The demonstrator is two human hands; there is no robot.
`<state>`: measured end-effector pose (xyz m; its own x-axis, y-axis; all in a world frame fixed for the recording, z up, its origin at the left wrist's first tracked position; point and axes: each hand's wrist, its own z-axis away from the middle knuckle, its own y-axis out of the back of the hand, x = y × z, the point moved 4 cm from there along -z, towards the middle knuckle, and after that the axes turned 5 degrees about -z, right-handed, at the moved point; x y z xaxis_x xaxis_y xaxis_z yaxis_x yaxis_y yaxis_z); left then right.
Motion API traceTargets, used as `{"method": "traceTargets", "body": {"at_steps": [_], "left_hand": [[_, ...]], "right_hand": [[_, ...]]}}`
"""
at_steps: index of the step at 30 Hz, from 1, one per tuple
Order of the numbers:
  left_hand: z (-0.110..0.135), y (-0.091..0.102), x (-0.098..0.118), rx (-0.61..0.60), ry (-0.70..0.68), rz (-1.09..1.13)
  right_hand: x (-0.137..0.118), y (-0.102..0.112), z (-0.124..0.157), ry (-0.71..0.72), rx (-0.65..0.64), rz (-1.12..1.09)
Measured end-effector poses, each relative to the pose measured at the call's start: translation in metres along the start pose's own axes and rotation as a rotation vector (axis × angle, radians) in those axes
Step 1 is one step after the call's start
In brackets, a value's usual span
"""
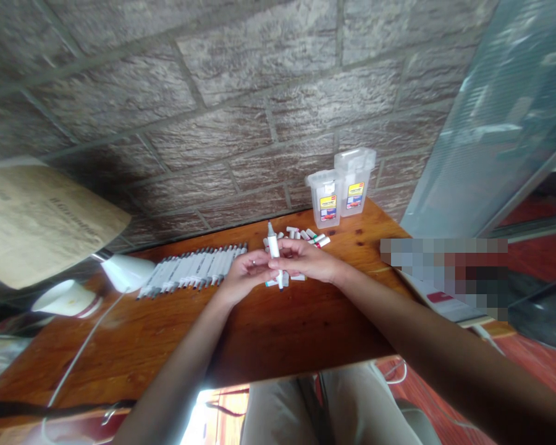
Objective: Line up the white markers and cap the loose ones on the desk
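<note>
Both hands meet over the middle of the wooden table (pixel 167 334). My right hand (pixel 308 259) pinches a white marker (pixel 274 247) that stands nearly upright, grey tip up. My left hand (pixel 245 272) is curled against the marker's lower part, a ring on one finger. A row of several white markers (pixel 194 269) lies side by side to the left of my hands. Loose markers with coloured caps (pixel 312 237) lie just beyond my hands.
Two clear plastic boxes (pixel 343 188) with yellow labels stand against the stone wall at the table's far edge. A white lamp (pixel 125 272) and its cable sit at the left. Papers (pixel 445 303) lie at the right edge. My knees show below the table's near edge.
</note>
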<state>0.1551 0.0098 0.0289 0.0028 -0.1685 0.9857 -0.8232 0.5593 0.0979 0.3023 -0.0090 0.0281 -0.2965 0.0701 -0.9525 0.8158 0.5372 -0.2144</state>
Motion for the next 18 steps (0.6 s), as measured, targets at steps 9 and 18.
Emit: {"method": "traceTargets", "body": {"at_steps": [9,18], "left_hand": [[-0.002,0.011,-0.004,0.098,-0.004,0.070],[-0.003,0.018,0.007,0.202,0.007,0.243]], "right_hand": [[-0.004,0.009,-0.003,0.025,0.185,-0.004],[-0.003,0.043,-0.001,0.063,0.728,0.181]]}}
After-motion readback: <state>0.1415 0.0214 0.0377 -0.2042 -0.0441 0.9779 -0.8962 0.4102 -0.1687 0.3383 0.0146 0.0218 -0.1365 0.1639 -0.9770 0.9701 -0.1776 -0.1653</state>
